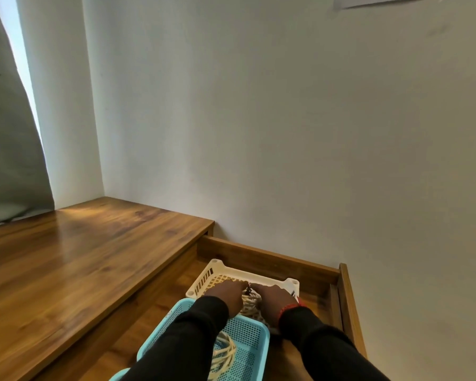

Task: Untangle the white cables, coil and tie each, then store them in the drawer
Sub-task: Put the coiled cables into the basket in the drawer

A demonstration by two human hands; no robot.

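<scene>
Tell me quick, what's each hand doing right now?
Left hand: fingers curled, gripping the coiled cable in the white basket.
Right hand: fingers curled, gripping the same coil.

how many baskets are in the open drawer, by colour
white basket: 1
blue baskets, the nearer one only a corner at the bottom edge, the other holding a cable coil: 2
total: 3

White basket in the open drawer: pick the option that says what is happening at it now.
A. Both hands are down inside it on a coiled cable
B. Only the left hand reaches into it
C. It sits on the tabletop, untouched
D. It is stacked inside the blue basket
A: the left hand and right hand meet inside the white basket, over a coiled white cable, in the drawer.
</scene>
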